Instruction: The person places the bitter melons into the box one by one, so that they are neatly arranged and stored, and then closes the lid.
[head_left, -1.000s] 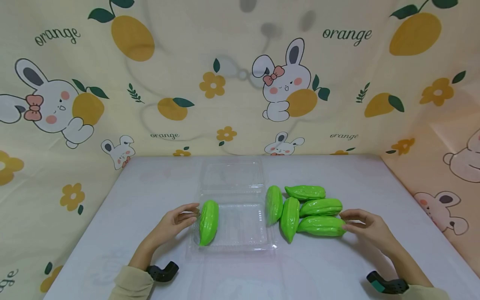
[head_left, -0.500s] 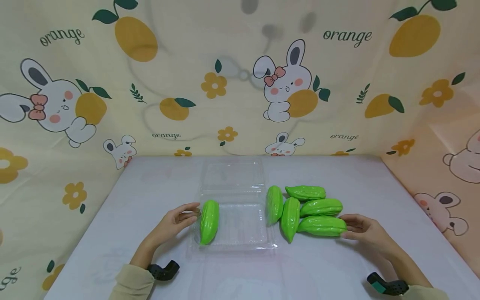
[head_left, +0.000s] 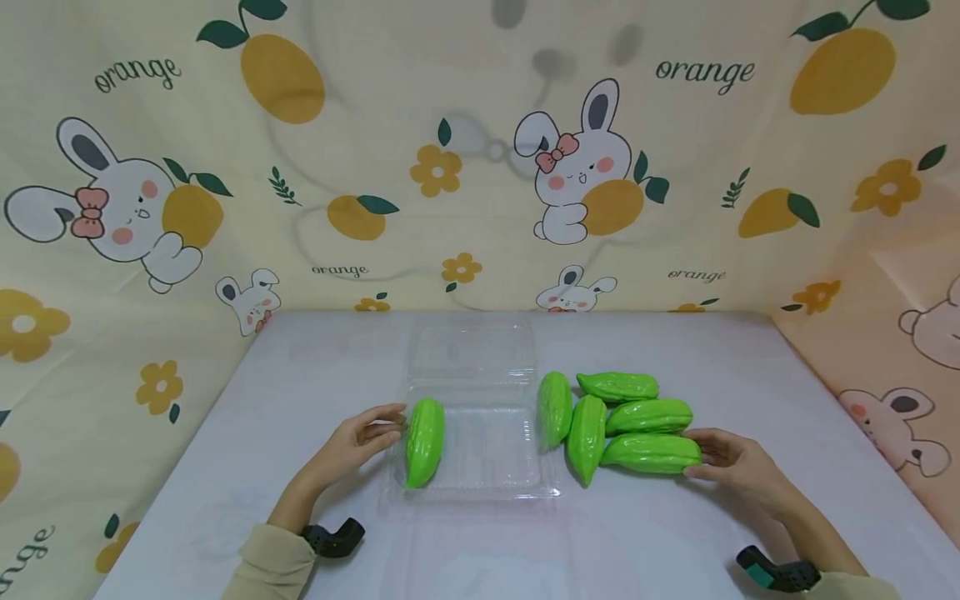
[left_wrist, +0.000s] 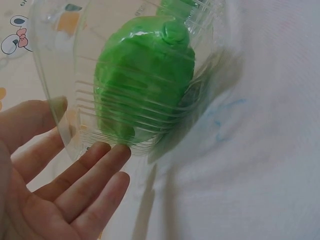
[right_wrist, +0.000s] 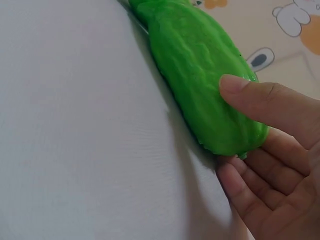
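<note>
My left hand (head_left: 363, 442) lies against the left side of a clear plastic clamshell box (head_left: 491, 450), fingers mostly straight with their tips at its ribbed wall. Inside, along that wall, one glossy green bitter melon (head_left: 425, 443) shows through the plastic in the left wrist view. To the right of the box, my right hand (head_left: 738, 467) grips the blunt end of the nearest loose bitter melon (head_left: 652, 454). In the right wrist view, the thumb (right_wrist: 234, 84) rests on this bitter melon while the other fingers curl behind its end.
Several more bitter melons (head_left: 633, 386) lie close together between the box and my right hand. The box's lid (head_left: 472, 350) is folded back on the white table (head_left: 315, 358). A cloth (head_left: 480, 233) printed with rabbits and oranges hangs behind.
My right thumb and fingers have closed in around the end of the nearest bitter melon. My left hand stays at the box's wall. The head view has shifted slightly to the left.
</note>
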